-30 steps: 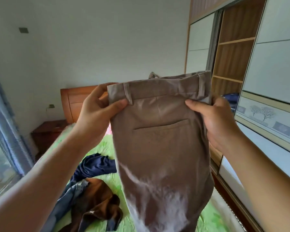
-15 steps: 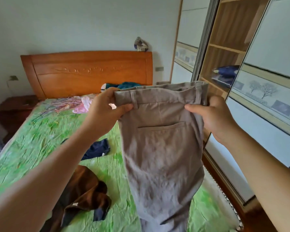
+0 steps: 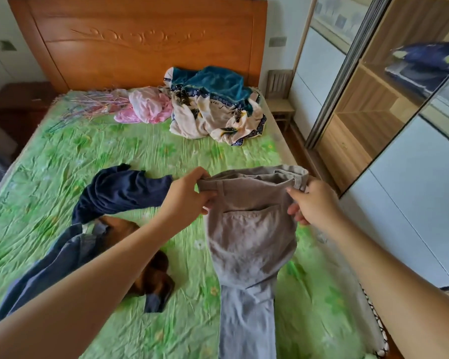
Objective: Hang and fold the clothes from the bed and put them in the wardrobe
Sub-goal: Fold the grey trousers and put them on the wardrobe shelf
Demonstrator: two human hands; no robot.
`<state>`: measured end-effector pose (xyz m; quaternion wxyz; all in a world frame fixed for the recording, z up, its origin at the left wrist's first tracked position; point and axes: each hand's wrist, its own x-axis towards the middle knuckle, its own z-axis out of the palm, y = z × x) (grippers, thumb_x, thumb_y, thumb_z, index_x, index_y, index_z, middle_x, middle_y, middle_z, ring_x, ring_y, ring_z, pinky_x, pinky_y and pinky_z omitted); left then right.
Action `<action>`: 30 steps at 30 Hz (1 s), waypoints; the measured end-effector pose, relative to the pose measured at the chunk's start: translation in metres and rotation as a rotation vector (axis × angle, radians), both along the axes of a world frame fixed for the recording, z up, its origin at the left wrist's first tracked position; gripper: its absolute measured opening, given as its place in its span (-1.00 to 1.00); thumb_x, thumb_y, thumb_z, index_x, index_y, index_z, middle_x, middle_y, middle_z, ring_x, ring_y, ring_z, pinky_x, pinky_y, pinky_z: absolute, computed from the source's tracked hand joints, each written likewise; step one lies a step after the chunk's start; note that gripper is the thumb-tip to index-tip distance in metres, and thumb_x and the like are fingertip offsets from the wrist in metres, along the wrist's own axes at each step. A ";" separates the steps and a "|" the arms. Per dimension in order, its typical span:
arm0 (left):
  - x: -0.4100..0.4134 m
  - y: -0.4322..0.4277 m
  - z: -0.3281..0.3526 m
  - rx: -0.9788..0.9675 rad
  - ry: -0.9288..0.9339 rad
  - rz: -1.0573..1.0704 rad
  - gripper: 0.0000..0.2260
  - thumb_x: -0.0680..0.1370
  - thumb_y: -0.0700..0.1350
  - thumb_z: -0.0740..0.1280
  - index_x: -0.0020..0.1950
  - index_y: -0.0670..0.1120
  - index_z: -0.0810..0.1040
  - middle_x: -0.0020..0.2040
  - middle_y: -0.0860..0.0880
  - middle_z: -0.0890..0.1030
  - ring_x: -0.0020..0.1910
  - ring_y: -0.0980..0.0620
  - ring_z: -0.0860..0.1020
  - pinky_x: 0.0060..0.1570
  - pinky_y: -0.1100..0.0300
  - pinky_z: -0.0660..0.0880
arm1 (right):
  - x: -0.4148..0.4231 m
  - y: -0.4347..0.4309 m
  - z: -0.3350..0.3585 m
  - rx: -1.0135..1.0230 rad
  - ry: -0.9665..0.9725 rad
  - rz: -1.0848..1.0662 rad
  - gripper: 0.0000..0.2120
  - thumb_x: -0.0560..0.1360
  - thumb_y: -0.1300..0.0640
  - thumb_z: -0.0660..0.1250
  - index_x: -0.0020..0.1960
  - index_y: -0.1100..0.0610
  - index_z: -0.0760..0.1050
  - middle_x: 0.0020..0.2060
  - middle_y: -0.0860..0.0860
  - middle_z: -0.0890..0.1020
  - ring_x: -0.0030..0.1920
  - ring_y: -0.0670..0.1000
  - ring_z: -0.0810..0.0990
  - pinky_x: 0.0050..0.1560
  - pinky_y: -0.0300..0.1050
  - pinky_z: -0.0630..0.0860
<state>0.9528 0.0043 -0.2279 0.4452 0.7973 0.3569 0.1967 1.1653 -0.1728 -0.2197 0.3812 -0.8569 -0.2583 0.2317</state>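
Grey-beige trousers hang folded lengthwise over the bed, back pocket facing me, legs trailing onto the sheet. My left hand pinches the waistband's left end, and my right hand grips its right end. On the green sheet to the left lie a dark navy garment, a brown garment and a blue-grey garment. The wardrobe stands open at the right, with a folded blue item on a shelf.
A crumpled floral quilt with teal lining and a pink cloth lie by the wooden headboard. A small wooden chair stands between bed and wardrobe. A dark nightstand is at the left. Mirrored sliding doors run along the right.
Both hands have lowered the trousers from chest height toward the bed, and my view has tilted down onto the bed. The grip on the waistband is unchanged.
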 end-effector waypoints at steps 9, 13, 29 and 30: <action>0.067 0.096 -0.098 -0.154 0.043 0.138 -0.73 0.54 -0.24 0.43 0.01 0.15 0.52 -0.20 0.06 0.69 -0.22 0.02 0.64 -0.17 -0.12 0.59 | 0.077 0.129 -0.088 0.037 0.388 -0.028 -0.85 0.71 0.06 0.10 -0.01 -0.08 0.38 -0.07 0.22 0.70 -0.14 0.17 0.70 -0.04 0.17 0.65; 0.132 0.175 -0.113 -0.142 -0.020 0.131 -0.43 0.59 -0.24 0.38 0.50 0.15 0.30 0.44 -0.11 0.46 0.16 -0.10 0.61 0.01 -0.07 0.63 | 0.139 0.217 -0.126 0.112 0.256 -0.021 -0.92 0.66 0.00 0.18 0.08 -0.20 0.38 0.09 0.10 0.67 -0.03 0.14 0.65 -0.11 -0.01 0.51; 0.069 0.017 -0.479 -0.808 0.426 0.288 -0.49 0.58 -0.32 0.35 0.49 -0.10 0.28 0.32 -0.22 0.45 0.04 -0.09 0.58 -0.12 0.10 0.59 | 0.064 0.069 -0.505 -0.680 0.298 0.109 -0.19 0.57 -0.07 0.37 0.62 0.17 0.02 0.51 0.24 0.32 0.46 0.24 0.35 0.42 0.06 0.32; 0.061 0.004 -0.487 -0.850 0.405 0.345 -0.57 0.57 -0.37 0.32 0.37 -0.08 0.35 0.23 -0.22 0.52 -0.10 -0.04 0.58 -0.23 0.10 0.58 | 0.053 0.056 -0.511 -0.640 0.323 0.041 -0.20 0.53 -0.06 0.42 0.60 0.15 0.09 0.47 0.23 0.38 0.42 0.24 0.40 0.38 0.07 0.37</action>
